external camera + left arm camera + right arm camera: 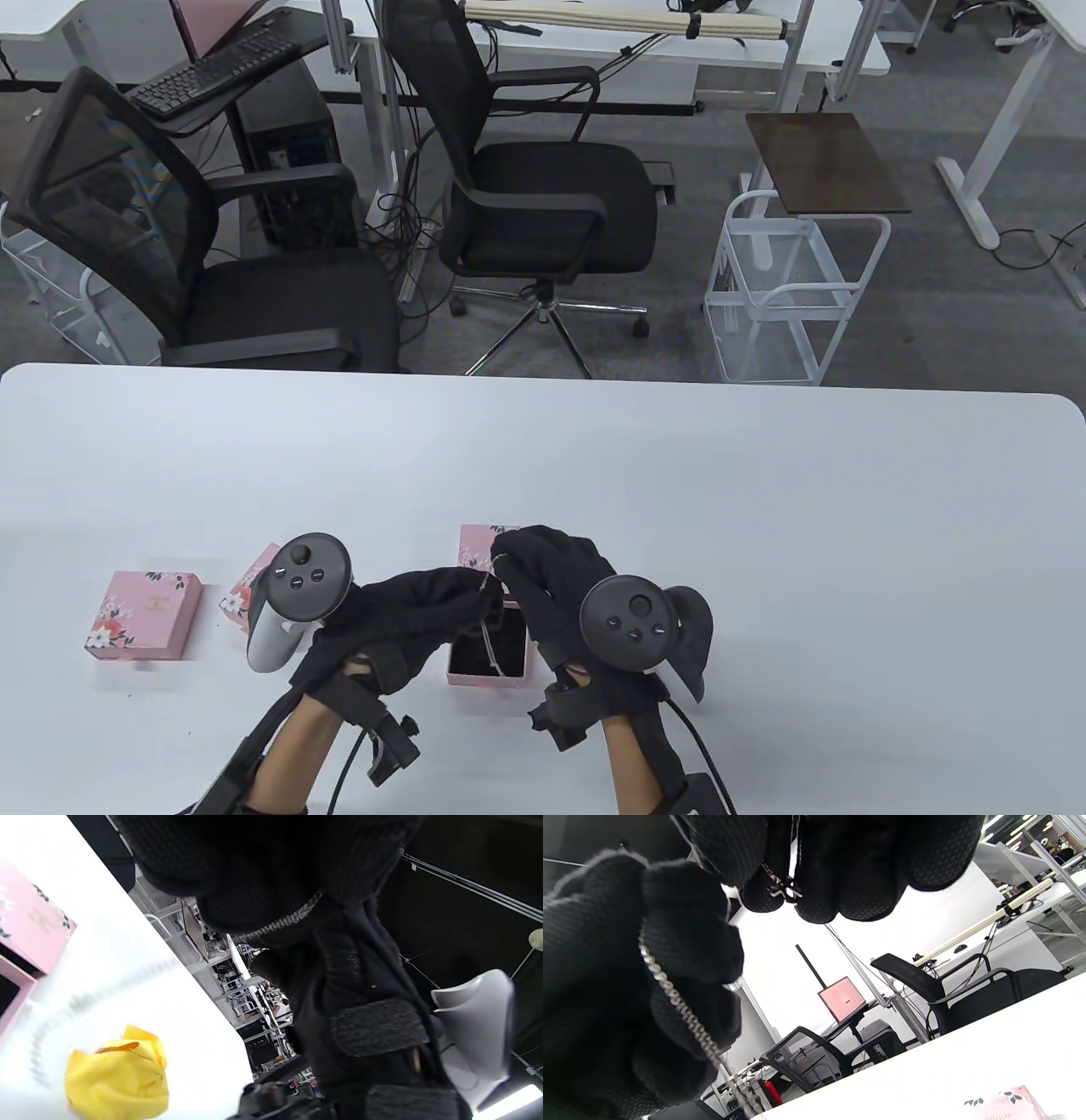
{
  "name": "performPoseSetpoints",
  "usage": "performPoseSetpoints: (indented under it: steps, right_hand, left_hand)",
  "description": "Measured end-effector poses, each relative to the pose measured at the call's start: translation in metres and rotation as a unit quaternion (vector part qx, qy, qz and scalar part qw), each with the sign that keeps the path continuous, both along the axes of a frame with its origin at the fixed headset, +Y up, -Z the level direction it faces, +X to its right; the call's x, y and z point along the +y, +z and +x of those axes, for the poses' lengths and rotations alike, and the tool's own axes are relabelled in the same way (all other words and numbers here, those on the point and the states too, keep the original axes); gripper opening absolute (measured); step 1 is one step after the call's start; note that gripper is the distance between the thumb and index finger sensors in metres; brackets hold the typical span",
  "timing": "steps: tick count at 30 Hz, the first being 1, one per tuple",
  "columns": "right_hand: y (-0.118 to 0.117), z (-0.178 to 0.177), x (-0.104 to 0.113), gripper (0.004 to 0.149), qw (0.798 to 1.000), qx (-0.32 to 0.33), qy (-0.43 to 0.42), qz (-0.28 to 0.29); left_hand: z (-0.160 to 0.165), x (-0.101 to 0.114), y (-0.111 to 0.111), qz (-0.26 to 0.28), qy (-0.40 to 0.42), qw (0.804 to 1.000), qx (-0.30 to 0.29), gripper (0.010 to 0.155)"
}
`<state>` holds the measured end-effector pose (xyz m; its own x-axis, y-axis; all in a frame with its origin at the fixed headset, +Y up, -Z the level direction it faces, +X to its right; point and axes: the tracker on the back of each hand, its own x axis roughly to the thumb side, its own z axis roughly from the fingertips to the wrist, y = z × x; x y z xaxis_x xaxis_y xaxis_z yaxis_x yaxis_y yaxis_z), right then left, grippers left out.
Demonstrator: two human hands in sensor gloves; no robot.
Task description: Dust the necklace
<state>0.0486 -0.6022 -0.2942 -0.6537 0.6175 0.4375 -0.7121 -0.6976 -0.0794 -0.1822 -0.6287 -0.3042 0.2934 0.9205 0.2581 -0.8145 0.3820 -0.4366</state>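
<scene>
Right hand has fingers curled, pinching one end of the silver chain necklace at the fingertips; looks like the clasp end, too small to confirm. Left hand is curled round the chain a little further along, links running across its glove in both wrist views. Hands nearly touching, raised above the open pink jewellery box, with the rest of the chain dangling down into its dark interior. Box lid sits just behind, mostly hidden by the right hand. Two more pink floral boxes on the white table: one well to the left, another partly behind the left tracker. Yellow dusting cloth lies crumpled on the table, seen only in the left wrist view, untouched. My read: necklace is being lifted out, dusting not yet started. Next move calls for one hand to keep the chain taut while the other frees up to take the cloth and wipe along the links.
</scene>
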Motion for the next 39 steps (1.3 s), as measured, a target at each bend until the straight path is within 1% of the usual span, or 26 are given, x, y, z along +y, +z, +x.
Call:
performPoseSetpoints:
  steps: [3,5,8,10,12,14,16,18,20,23,25,27,30,33,35,36,37,38,39]
  right_hand:
    - [-0.002,0.000,-0.003,0.035,1.000,-0.002,0.004,-0.007]
    - [-0.005,0.000,-0.007,0.036,1.000,-0.002,0.009,-0.021]
    - [-0.009,-0.004,-0.014,0.038,0.998,0.016,0.019,-0.056]
    - [-0.011,-0.007,-0.016,0.042,0.996,0.028,0.034,-0.077]
    - [-0.011,-0.008,-0.016,0.045,0.995,0.029,0.047,-0.087]
    - [-0.009,-0.006,-0.012,0.048,0.995,0.025,0.056,-0.077]
    - [-0.004,-0.003,-0.005,0.049,0.997,0.011,0.044,-0.055]
    - [0.002,0.000,0.003,0.047,1.000,-0.003,0.018,-0.018]
    - [0.008,0.000,0.009,0.044,1.000,-0.009,-0.001,0.006]
    - [0.015,-0.009,0.014,0.040,1.000,0.005,-0.005,0.022]
    - [0.017,-0.015,0.013,0.039,1.000,0.008,0.008,0.020]
    - [0.017,-0.025,0.008,0.043,0.999,0.006,0.031,0.016]
    - [0.016,-0.036,0.000,0.049,0.999,0.002,0.051,0.009]
    - [0.016,-0.044,-0.005,0.052,0.999,-0.011,0.051,0.012]
    - [0.015,-0.045,-0.009,0.051,0.998,-0.024,0.049,0.024]
    - [0.015,-0.045,-0.009,0.050,0.998,-0.026,0.047,0.026]
    - [0.015,-0.045,-0.009,0.047,0.998,-0.032,0.039,0.032]
    - [0.015,-0.044,-0.009,0.041,0.998,-0.045,0.027,0.043]
    - [0.015,-0.043,-0.009,0.038,0.997,-0.048,0.020,0.050]
  left_hand:
    - [0.000,-0.002,-0.002,-0.006,0.013,1.000,-0.012,0.039]
    - [-0.001,-0.004,-0.003,-0.015,0.040,0.999,-0.012,0.038]
    - [-0.003,-0.007,-0.004,-0.029,0.072,0.997,0.005,0.038]
    - [-0.006,-0.009,-0.005,-0.031,0.085,0.996,0.021,0.037]
    - [-0.010,-0.010,-0.006,-0.034,0.097,0.994,0.040,0.037]
    - [-0.013,-0.011,-0.006,-0.038,0.113,0.991,0.060,0.036]
    - [-0.017,-0.013,-0.007,-0.040,0.124,0.988,0.080,0.036]
    - [-0.021,-0.013,-0.007,-0.039,0.130,0.985,0.102,0.036]
    - [-0.024,-0.013,-0.007,-0.038,0.135,0.983,0.116,0.036]
    - [-0.028,-0.012,-0.006,-0.029,0.139,0.980,0.137,0.036]
    - [-0.029,-0.011,-0.005,-0.013,0.136,0.978,0.159,0.036]
    - [-0.028,-0.009,-0.003,0.003,0.125,0.977,0.174,0.036]
    - [-0.023,-0.008,0.000,0.020,0.105,0.978,0.179,0.036]
    - [-0.017,-0.008,0.003,0.036,0.079,0.978,0.187,0.036]
    - [-0.017,-0.009,0.003,0.039,0.078,0.976,0.199,0.037]
    - [-0.017,-0.010,0.002,0.037,0.079,0.977,0.195,0.037]
    - [-0.016,-0.010,0.002,0.033,0.081,0.979,0.185,0.037]
    - [-0.017,-0.011,0.001,0.026,0.088,0.980,0.177,0.037]
    - [-0.017,-0.011,0.001,0.025,0.093,0.980,0.175,0.037]
